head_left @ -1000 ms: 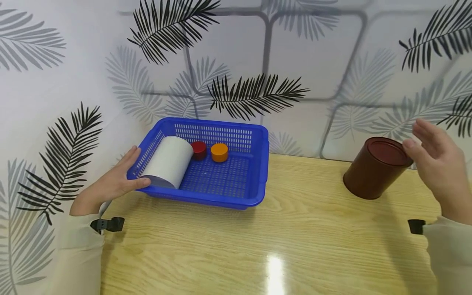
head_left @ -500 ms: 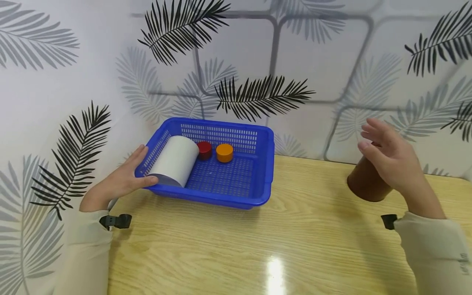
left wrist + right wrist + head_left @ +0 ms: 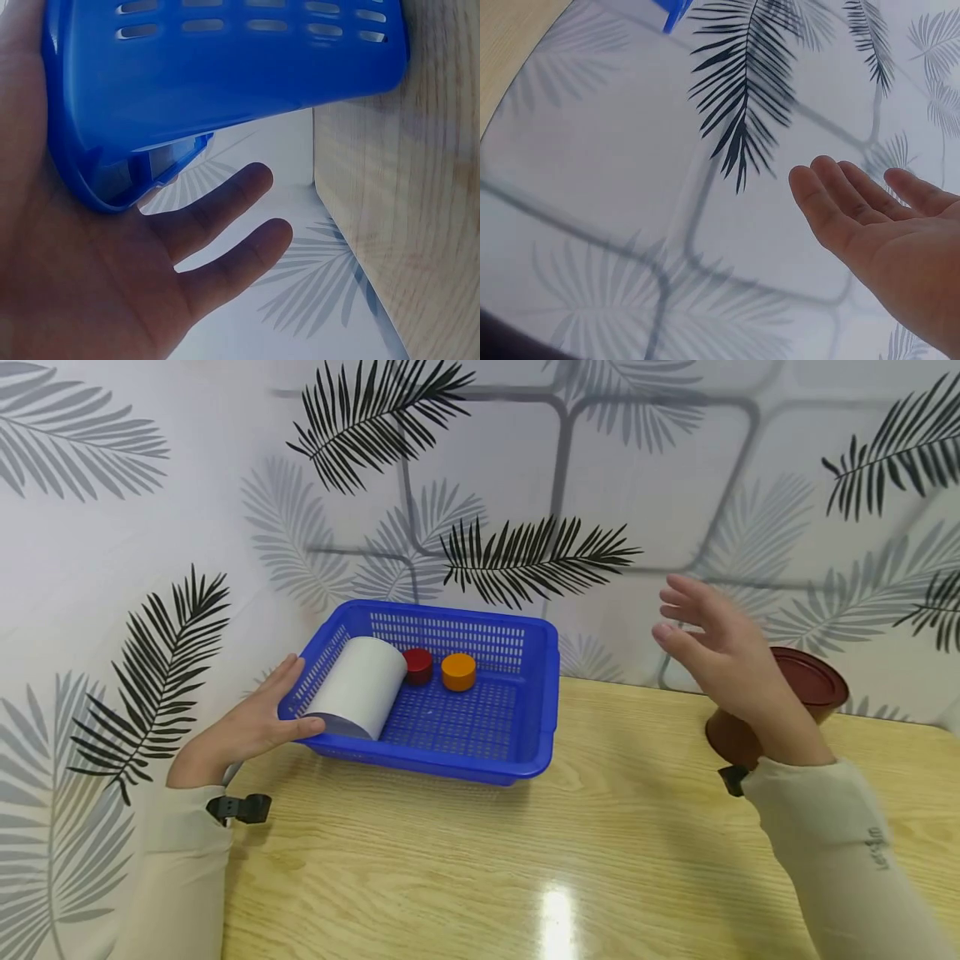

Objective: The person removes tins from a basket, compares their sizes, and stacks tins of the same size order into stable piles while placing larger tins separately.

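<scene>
A blue plastic basket (image 3: 536, 693) stands on the table at centre left. My left hand (image 3: 243, 727) rests against its left corner, the thumb along the front rim and the fingers extended by the left side. In the left wrist view the basket's corner presses into the palm, with two straight fingers (image 3: 225, 217) below it. Inside the basket lie a white cylinder (image 3: 360, 685), a dark red round piece (image 3: 418, 667) and an orange one (image 3: 459, 672). My right hand (image 3: 723, 652) hovers empty, fingers loosely extended, partly covering a dark brown lidded canister (image 3: 813, 681).
The wooden table (image 3: 420, 860) runs up to a pale wall covering (image 3: 630, 485) with leaf patterns. A second stretch of the covering rises along the left side. The canister stands near the back right, well apart from the basket.
My right hand has moved left from beside the canister, passing in front of it, toward the basket. The left hand stays at the basket's corner. The head view has shifted slightly.
</scene>
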Demonstrator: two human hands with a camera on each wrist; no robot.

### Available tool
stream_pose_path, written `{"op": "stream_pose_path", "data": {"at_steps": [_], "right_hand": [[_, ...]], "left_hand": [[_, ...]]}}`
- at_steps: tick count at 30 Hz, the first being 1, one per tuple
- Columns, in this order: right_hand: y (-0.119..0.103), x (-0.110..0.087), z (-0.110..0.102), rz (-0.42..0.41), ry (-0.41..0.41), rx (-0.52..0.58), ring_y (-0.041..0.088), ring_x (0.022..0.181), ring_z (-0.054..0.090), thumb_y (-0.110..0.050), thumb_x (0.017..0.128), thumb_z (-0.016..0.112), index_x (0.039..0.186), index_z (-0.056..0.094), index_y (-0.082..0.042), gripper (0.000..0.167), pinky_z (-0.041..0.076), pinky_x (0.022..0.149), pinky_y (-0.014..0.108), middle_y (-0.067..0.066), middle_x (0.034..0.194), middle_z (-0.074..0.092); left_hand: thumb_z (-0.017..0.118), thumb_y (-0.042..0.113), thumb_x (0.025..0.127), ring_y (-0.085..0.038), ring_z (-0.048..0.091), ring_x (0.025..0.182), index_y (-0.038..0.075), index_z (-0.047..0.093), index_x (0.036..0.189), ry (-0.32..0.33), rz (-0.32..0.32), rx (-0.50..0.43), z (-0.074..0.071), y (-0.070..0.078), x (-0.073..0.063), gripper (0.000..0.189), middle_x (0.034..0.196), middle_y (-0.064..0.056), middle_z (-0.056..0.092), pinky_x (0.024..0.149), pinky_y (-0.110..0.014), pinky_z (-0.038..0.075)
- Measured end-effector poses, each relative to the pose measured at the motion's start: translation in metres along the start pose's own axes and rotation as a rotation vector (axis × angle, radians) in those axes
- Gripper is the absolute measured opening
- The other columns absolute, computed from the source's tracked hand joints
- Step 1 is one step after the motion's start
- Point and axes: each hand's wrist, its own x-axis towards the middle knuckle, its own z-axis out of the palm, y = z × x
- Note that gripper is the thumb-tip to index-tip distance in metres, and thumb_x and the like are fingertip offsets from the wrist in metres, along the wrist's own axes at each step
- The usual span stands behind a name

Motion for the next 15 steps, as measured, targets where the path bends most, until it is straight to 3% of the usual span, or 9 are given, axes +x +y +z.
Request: {"op": "stream_pose_path", "data": {"at_steps": [7, 15], "right_hand": [[-0.016, 0.025, 0.024, 0.005, -0.069, 0.030, 0.035, 0.136, 0.047, -0.028, 0.103, 0.060, 0.157, 0.036, -0.010, 0.062, 0.040, 0.108, 0.051, 0.019, 0.149, 0.048], [-0.032, 0.059, 0.051, 0.057, -0.088, 0.019, 0.031, 0.135, 0.049, -0.039, 0.102, 0.059, 0.157, 0.039, -0.011, 0.065, 0.041, 0.106, 0.054, 0.015, 0.150, 0.049]], "left_hand": [[0.072, 0.047, 0.091, -0.042, -0.010, 0.151, 0.006, -0.004, 0.162, 0.003, 0.002, -0.004, 0.000, -0.001, 0.003, 0.112, 0.167, -0.015, -0.014, 0.112, -0.071, 0.006], [0.072, 0.047, 0.091, -0.043, -0.009, 0.150, 0.006, -0.004, 0.162, 0.005, 0.001, 0.013, 0.000, 0.001, 0.002, 0.112, 0.167, -0.014, -0.014, 0.112, -0.072, 0.006]]}}
